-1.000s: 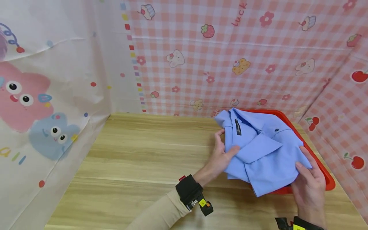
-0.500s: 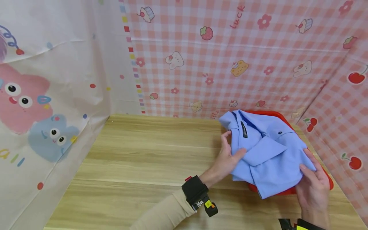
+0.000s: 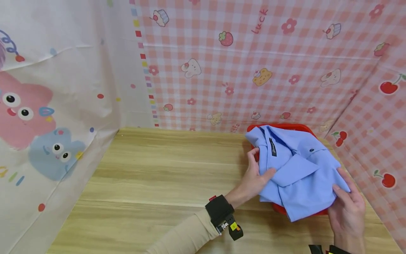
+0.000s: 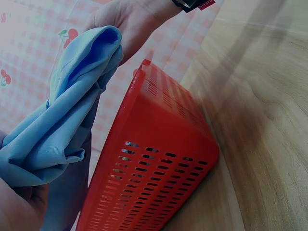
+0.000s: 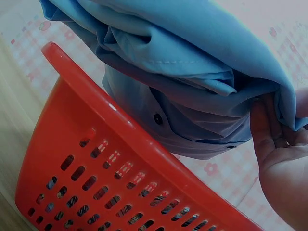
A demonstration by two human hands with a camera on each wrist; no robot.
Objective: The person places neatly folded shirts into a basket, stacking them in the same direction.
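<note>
A folded light blue collared shirt (image 3: 304, 173), with a black label and a dark button showing, is held over a red plastic basket (image 3: 299, 127). My left hand (image 3: 255, 180) grips its left edge, thumb on top and fingers beneath. At the lower right corner, my right hand (image 3: 347, 211) pinches the cloth. In the left wrist view the shirt's folded layers (image 4: 57, 125) hang beside the slotted basket wall (image 4: 154, 159). From the right wrist, the underside of the shirt (image 5: 183, 96) shows above the basket rim (image 5: 115, 110). The shirt hides most of the basket's inside.
The basket stands on a wood-grain table (image 3: 152, 180), close to the back and right walls. Pink checked cloth (image 3: 209, 46) covers those walls, and a white cartoon-print sheet (image 3: 73, 106) hangs on the left. Dark patterned shapes show through the basket's slots in the right wrist view.
Both hands have carried the shirt a little to the right over the basket, uncovering more of the basket's back left rim. The grip looks the same, and the head view has shifted slightly.
</note>
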